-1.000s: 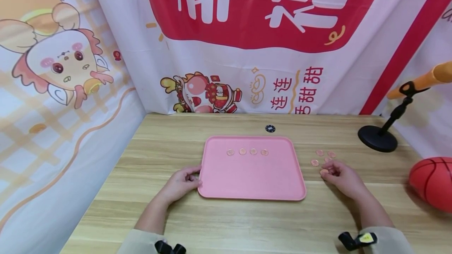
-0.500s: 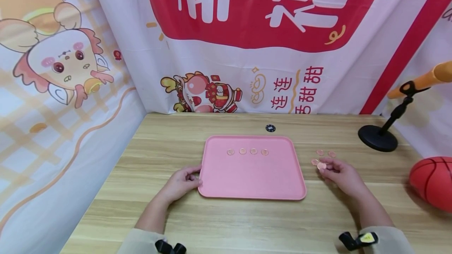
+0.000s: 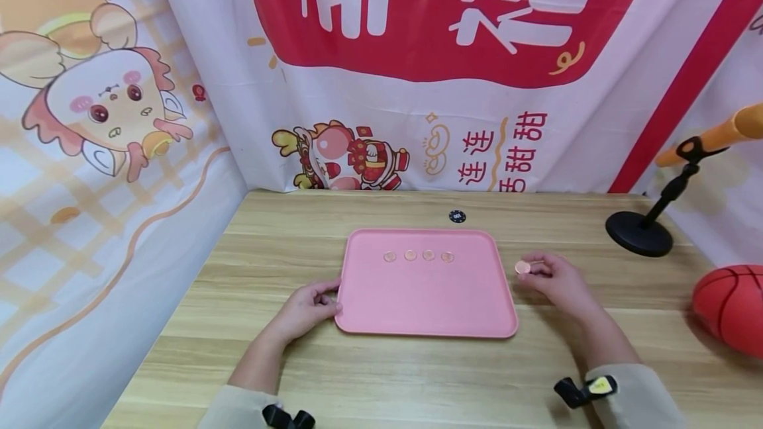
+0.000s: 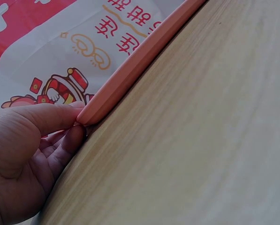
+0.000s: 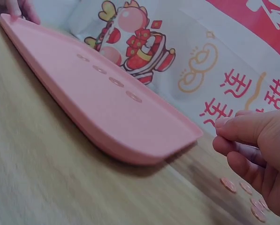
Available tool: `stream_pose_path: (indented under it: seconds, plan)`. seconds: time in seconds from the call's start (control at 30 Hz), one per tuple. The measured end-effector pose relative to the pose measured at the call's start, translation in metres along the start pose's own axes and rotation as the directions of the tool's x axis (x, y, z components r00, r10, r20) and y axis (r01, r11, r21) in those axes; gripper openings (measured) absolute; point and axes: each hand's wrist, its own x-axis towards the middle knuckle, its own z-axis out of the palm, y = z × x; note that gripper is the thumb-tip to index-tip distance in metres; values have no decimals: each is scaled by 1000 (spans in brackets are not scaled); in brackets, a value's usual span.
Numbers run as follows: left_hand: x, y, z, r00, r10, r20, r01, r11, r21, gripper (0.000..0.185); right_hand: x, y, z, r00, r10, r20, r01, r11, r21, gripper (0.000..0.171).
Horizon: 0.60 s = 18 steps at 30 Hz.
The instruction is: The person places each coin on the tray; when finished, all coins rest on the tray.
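Observation:
A pink tray [image 3: 426,313] lies on the wooden table. My left hand [image 3: 306,311] pinches its left edge; in the left wrist view the thumb [image 4: 60,117] is on the rim and a finger sits below it. Several copper-coloured coins [image 3: 410,255] form a row near the tray's far side. My right hand [image 3: 557,280] holds another copper-coloured coin [image 3: 522,267] between thumb and fingertips, just off the tray's right edge. Beneath that hand, the right wrist view has several more coins [image 5: 228,184] on the table; in the head view the hand hides them.
Behind the tray lies a black poker chip [image 3: 457,216]. A black stand [image 3: 640,234] holding an orange tube is at the back right, with a red basketball [image 3: 730,310] in front of it. Printed cloths [image 3: 357,104] hang behind and to the left of the table [image 3: 256,230].
My right hand has lifted a coin from the loose group and moved left and away from me with it, toward the tray. The left hand and tray stay where they were.

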Motion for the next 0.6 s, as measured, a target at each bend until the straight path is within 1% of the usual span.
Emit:
stream_pose_path:
  seconds: [0.1, 0.2, 0.3, 0.4, 0.6]
  plan:
    - [0, 1, 0, 1000, 1, 1, -1, 1000, -5, 58, 8, -7, 8, 998, -60, -26, 60, 998, 12, 52]
    - [0, 1, 0, 1000, 0, -1, 0, 1000, 0, 58, 16, -16, 18, 996, -89, -22, 90, 994, 55, 49]
    - [0, 0, 0, 1000, -2, -1, 2, 1000, 5, 58, 24, -23, 25, 997, -79, -4, 79, 994, 69, 47]
    - [0, 0, 0, 1000, -1, 0, 1, 1000, 7, 58, 31, -30, 32, 999, -38, 4, 38, 999, 27, 44]
    - [0, 0, 0, 1000, 5, 1, -5, 1000, 7, 58, 45, -38, 43, 999, 20, 27, -20, 1000, 21, 44]
